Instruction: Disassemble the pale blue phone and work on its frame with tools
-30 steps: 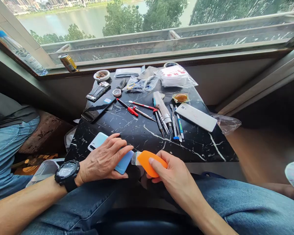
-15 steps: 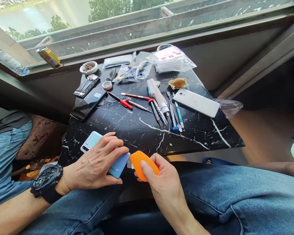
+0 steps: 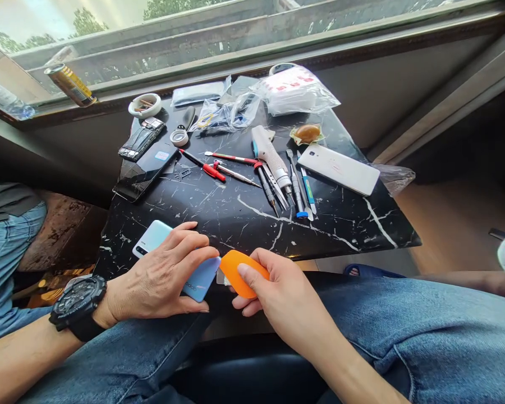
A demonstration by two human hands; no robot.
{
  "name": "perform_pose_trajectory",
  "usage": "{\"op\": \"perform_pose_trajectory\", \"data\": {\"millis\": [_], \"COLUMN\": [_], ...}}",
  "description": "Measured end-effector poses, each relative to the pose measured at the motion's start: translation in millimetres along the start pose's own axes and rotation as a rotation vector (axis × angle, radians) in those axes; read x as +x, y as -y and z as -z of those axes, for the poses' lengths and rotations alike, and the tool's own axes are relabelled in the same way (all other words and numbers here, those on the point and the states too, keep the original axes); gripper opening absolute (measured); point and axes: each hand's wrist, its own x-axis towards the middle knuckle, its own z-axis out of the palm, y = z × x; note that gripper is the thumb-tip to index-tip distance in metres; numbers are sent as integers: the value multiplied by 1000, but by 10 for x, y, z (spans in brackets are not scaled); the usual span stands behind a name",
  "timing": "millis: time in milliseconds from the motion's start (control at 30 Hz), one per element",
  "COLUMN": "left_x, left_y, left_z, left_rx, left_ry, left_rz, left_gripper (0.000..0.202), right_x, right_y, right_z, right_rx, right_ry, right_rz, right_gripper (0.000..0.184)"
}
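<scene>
My left hand (image 3: pixel 174 266) grips a light blue smartphone (image 3: pixel 200 283) across its back, thumb on one long edge and fingers on the other. The phone's camera end points up and left over the table's front edge. In my right hand (image 3: pixel 273 280) is an orange plastic pry tool (image 3: pixel 240 274), pinched between thumb and fingers. The pointed tip of the pry tool meets the lower right corner of the phone; whether it sits in the seam I cannot tell. Part of a small clear piece shows behind that corner, mostly hidden.
On the black marbled table (image 3: pixel 219 216) lie a cordless screwdriver (image 3: pixel 271 157), tweezers (image 3: pixel 278 188), a red pen (image 3: pixel 202 165), a white phone (image 3: pixel 340 168), a dark phone (image 3: pixel 145 171) and an opened phone (image 3: pixel 143 138). Plastic bags (image 3: pixel 292 90) lie behind. A can (image 3: pixel 70 84) stands on the sill.
The camera view has tilted slightly, shifting everything a little. My right hand has turned somewhat around the pry tool, its tip still at the phone's corner. The left hand keeps its grip.
</scene>
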Motion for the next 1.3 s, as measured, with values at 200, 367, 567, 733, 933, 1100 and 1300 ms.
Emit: {"op": "perform_pose_trajectory", "data": {"millis": [200,367,567,733,933,1100,1300], "left_x": [-20,-2,40,49,40,38,54], "left_y": [30,20,-26,-22,2,26,49], "left_z": [-39,-78,-84,-80,-78,-109,-70], "left_rx": [25,121,126,115,89,48,48], "left_ry": [-14,-14,-19,-23,-2,1,-3], "left_rz": [-33,-42,36,-1,-16,-5,-26], "left_gripper": [67,77,56,52,62,66,73], "right_x": [61,50,-59,-45,53,77,77], "right_y": [88,54,-94,-81,85,134,133], "right_z": [-21,13,25,46,128,102,69], "right_rx": [-92,-3,315,123,-42,-16,-22], "right_ry": [33,23,-56,-32,22,41,23], "right_rz": [-28,-29,-11,6,-27,-56,-47], "right_gripper": [15,9,16,26,24,24,24]}}
